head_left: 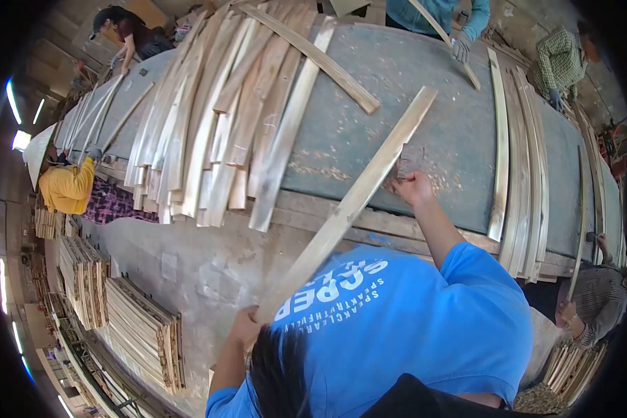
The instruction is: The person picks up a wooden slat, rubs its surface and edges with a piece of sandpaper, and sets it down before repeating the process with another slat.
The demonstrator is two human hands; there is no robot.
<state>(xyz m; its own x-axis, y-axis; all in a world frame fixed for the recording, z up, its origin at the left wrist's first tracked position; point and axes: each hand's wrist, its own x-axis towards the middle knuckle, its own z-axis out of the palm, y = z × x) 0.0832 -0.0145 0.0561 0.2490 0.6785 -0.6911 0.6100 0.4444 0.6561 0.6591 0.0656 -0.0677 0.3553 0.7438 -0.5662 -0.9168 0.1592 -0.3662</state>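
A long, pale wooden plank (359, 191) slants from low in front of my blue shirt up over the grey worktable (369, 56). My left hand (245, 327) is closed around its lower end, off the table's near side. Over the tabletop, beside the plank's right edge, my right hand (414, 188) pinches a small, flat, brownish-grey piece (412, 159); I cannot tell what kind of thing it is. Wood shavings (446, 180) lie scattered around that hand.
Left on the table is a heap of planks (216, 104), one plank (320, 63) crossing its top. More planks (519, 167) lie right. Co-workers stand around: a yellow sleeve (70, 187), a gloved hand (461, 47), a striped shirt (595, 299). Stacked boards (143, 331) sit on the floor.
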